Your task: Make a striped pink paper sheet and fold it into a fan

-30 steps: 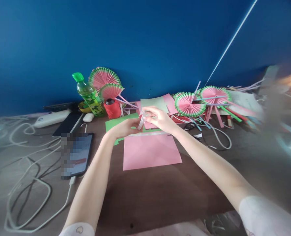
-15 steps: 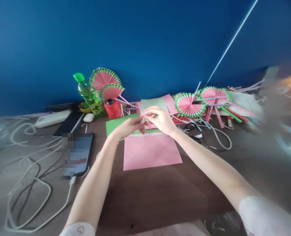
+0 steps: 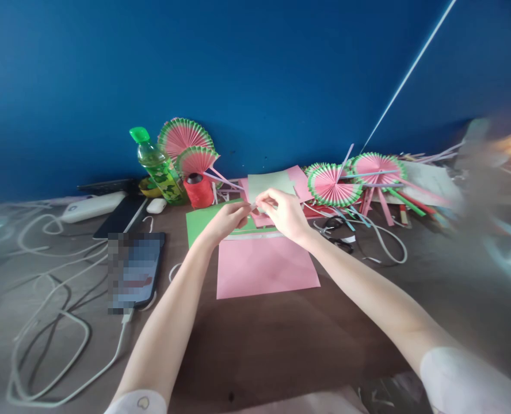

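Above the papers, my left hand [image 3: 228,221] and my right hand [image 3: 285,214] meet with fingertips pinched together. Between them is a small whitish piece [image 3: 253,206], too small and too covered by fingers to name. Below the hands, a pink paper sheet [image 3: 266,267] lies flat on the dark desk. Its far edge meets a strip of white along a green paper sheet [image 3: 199,225], which is partly hidden by my left hand. Behind my right hand lie a pale grey-green sheet [image 3: 270,183] and more pink paper [image 3: 301,181].
Folded pink-and-green paper fans [image 3: 335,185] and coloured strips lie at back right, near black-handled scissors [image 3: 339,244]. At left stand a green-capped bottle [image 3: 160,172] and a red thread spool [image 3: 198,192]. A phone [image 3: 138,276] and looped white cable [image 3: 87,339] lie left.
My left hand has drawn slightly left and its fingers have closed in more. The whitish piece shows less between the fingertips. The papers have stayed put.
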Motion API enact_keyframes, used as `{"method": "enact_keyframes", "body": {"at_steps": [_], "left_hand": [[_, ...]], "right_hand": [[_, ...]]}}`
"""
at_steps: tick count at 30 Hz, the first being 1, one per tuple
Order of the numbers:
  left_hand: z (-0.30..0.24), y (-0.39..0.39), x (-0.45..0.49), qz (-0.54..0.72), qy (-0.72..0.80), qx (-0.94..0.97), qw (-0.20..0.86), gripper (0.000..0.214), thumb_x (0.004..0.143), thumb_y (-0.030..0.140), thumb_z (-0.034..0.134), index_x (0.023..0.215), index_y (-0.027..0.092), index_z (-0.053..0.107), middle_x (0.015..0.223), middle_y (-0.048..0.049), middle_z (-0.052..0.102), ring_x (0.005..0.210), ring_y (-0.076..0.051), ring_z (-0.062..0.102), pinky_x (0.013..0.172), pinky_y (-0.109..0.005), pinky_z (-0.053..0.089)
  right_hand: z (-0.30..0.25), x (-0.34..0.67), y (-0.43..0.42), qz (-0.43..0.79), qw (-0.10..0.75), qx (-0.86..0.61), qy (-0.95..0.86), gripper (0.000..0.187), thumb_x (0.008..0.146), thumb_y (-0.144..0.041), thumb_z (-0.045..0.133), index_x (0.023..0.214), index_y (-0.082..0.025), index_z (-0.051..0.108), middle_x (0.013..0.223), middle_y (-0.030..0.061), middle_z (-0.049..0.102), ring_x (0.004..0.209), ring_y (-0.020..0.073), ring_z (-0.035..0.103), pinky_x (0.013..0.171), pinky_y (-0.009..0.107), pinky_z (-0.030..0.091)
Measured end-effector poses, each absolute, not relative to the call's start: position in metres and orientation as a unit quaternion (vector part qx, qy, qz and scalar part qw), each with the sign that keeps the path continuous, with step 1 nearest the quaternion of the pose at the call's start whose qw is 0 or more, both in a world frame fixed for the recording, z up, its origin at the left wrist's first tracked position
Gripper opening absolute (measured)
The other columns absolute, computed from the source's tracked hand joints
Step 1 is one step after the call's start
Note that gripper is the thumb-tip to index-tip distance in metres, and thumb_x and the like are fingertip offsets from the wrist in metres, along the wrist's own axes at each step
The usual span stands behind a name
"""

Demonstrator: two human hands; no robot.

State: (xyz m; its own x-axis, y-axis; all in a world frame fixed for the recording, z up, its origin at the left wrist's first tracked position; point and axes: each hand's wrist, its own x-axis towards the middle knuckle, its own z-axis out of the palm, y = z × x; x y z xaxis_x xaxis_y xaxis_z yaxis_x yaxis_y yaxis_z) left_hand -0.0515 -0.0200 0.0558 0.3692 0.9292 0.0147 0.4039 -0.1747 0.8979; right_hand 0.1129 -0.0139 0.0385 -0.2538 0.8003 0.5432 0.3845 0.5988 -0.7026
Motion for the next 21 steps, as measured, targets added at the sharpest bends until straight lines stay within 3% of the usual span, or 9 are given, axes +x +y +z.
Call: {"method": "enact_keyframes", "body": {"at_steps": [6,11,14,17,19,21], "left_hand": [[0.046,-0.015,-0.052,0.377,0.49,0.658,0.43,0.02,0.07,0.03,0.048,0.061,0.014,0.055,0.051,0.0049,0.03,0.048,-0.008,0.026,0.048,-0.022,0.023],[0.05,-0.011,-0.072,0.393,0.527,0.644,0.392,0.029,0.073,0.033,0.042,0.068,0.014,0.063,0.046,0.0059,0.025,0.044,-0.008,0.025,0.049,-0.022,0.028],[0.054,-0.007,-0.091,0.294,0.605,0.679,0.295,0.031,0.075,0.037,0.04,0.072,0.017,0.063,0.046,0.0042,0.04,0.044,-0.009,0.034,0.048,-0.022,0.029],[0.053,-0.003,-0.108,0.173,0.656,0.69,0.252,0.023,0.071,0.035,0.047,0.061,0.019,0.06,0.051,0.0009,0.055,0.05,-0.013,0.048,0.052,-0.023,0.034],[0.052,-0.003,-0.115,0.087,0.684,0.688,0.225,0.018,0.068,0.035,0.053,0.062,0.019,0.06,0.062,-0.0021,0.062,0.059,-0.017,0.056,0.058,-0.025,0.038],[0.052,-0.005,-0.117,0.016,0.714,0.68,0.163,0.022,0.066,0.038,0.056,0.076,0.019,0.062,0.079,-0.0065,0.066,0.074,-0.023,0.059,0.064,-0.028,0.04]], "right_hand": [[0.036,0.112,-0.014,0.163,0.455,-0.367,-0.795,0.009,0.085,-0.02,0.043,0.077,-0.019,0.047,0.083,0.0046,0.057,0.073,0.0149,0.056,0.069,0.029,0.044],[0.041,0.111,-0.017,0.245,0.486,-0.333,-0.77,0.009,0.087,-0.025,0.04,0.079,-0.021,0.042,0.084,0.004,0.053,0.075,0.0146,0.056,0.068,0.029,0.045],[0.041,0.107,-0.02,0.31,0.463,-0.342,-0.757,0.01,0.085,-0.027,0.045,0.077,-0.02,0.045,0.082,0.003,0.056,0.07,0.0133,0.056,0.065,0.028,0.045],[0.037,0.103,-0.021,0.374,0.41,-0.361,-0.749,0.01,0.082,-0.027,0.049,0.075,-0.019,0.05,0.076,0.0011,0.057,0.066,0.0124,0.055,0.063,0.027,0.044],[0.033,0.101,-0.02,0.406,0.37,-0.373,-0.748,0.01,0.08,-0.027,0.05,0.076,-0.018,0.053,0.077,0.0011,0.059,0.067,0.0123,0.055,0.062,0.026,0.043],[0.029,0.1,-0.018,0.425,0.34,-0.385,-0.746,0.01,0.079,-0.027,0.052,0.079,-0.018,0.055,0.08,0.0019,0.061,0.07,0.0128,0.055,0.063,0.027,0.043]]}}
